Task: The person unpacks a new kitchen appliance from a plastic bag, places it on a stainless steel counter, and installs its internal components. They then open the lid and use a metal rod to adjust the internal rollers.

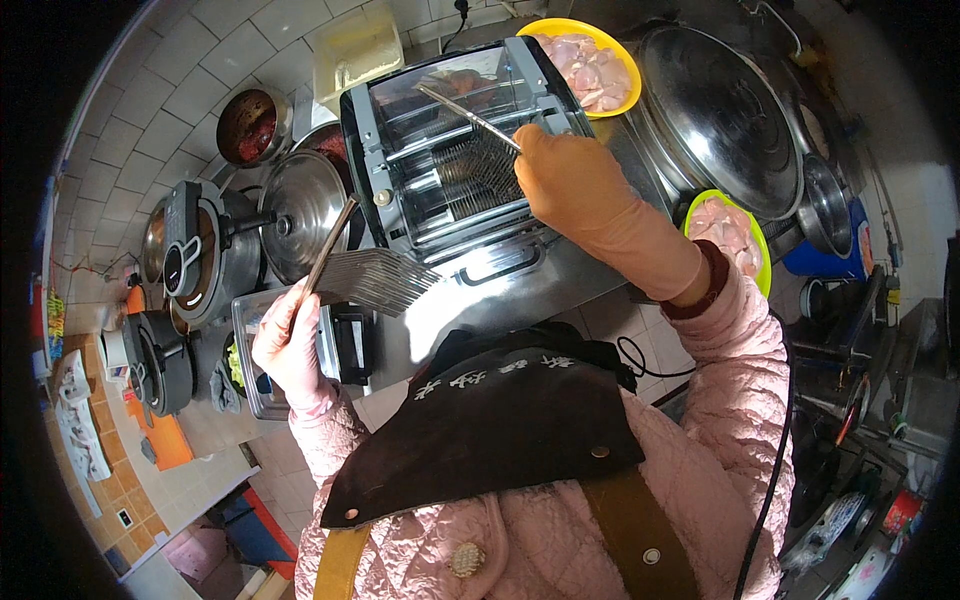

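At far left, a dark lidded pot (pixel 165 365) is seen; above it and slightly to the right, a larger grey-and-black cooker (pixel 178 268). Next, near the tiled wall, a metal bowl (pixel 281 122) is found, with dark red matter inside. Below, a clear plastic container (pixel 240 345) is placed at the counter edge. Just beside it, the left hand (pixel 290 345) is closed about the brown handle of a metal comb (pixel 380 280); the handle is slanted up and to the right, and the long tines are pointed rightward, in front of the machine. Behind the comb, a round steel lid (pixel 300 215) is set, partly covered by the handle. Farther back, a cream tray (pixel 355 55) is kept. At centre, a grey machine (pixel 405 120) with a clear cover and ridged rollers is stood on the steel counter (pixel 540 290). Over it, a slanted metal rod (pixel 470 115) is gripped at its lower end by the right hand (pixel 575 180); whether the machine is touched by the rod cannot be told. Behind the right hand, pale pink meat is held in a yellow bowl (pixel 632 72). Farther right, a large domed steel lid (pixel 720 120) is recorded, and near the right forearm, more such meat in a green bowl (pixel 766 265). Last, a smaller metal bowl (pixel 825 205) is listed.
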Demonstrator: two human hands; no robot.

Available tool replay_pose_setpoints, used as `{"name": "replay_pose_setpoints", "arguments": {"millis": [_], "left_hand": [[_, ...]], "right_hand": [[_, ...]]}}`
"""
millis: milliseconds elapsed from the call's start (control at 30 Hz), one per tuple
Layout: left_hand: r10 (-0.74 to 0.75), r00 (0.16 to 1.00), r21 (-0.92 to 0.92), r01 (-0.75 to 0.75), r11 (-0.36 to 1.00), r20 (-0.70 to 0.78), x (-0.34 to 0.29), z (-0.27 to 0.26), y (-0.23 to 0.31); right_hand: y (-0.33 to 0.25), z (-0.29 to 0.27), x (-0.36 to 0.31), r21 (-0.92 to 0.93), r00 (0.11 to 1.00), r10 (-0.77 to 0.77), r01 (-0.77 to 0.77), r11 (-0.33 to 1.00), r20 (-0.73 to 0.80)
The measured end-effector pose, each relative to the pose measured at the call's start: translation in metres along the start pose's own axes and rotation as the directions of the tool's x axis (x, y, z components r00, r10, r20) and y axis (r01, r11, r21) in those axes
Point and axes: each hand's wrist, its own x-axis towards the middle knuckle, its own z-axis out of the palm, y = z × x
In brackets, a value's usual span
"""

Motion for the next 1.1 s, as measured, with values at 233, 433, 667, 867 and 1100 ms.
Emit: {"name": "replay_pose_setpoints", "arguments": {"millis": [233, 433, 667, 867, 1100], "left_hand": [[0.011, 1.0, 0.027, -0.011, 1.0, -0.012, 0.0, -0.002, -0.002], [0.014, 1.0, 0.011, -0.014, 1.0, 0.003, 0.001, 0.001, 0.001], [0.015, 1.0, 0.001, -0.015, 1.0, 0.009, 0.002, 0.0, 0.0], [0.018, 1.0, -0.028, -0.018, 0.999, 0.008, 0.002, 0.002, -0.002], [0.014, 1.0, -0.032, -0.013, 0.999, 0.016, 0.003, 0.004, 0.002]], "right_hand": [[0.001, 0.003, 0.001, 0.055, 0.986, -0.005, 0.015, 0.998, -0.168], [-0.005, -0.002, 0.005, -0.16, 0.996, 0.01, -0.024, 0.987, -0.086], [-0.006, -0.011, 0.015, -0.217, 0.998, -0.028, 0.014, 0.976, -0.059], [-0.011, -0.014, 0.014, -0.229, 0.997, -0.01, -0.007, 0.974, -0.071], [-0.014, -0.003, 0.016, -0.189, 0.998, 0.031, -0.039, 0.981, -0.045]]}}
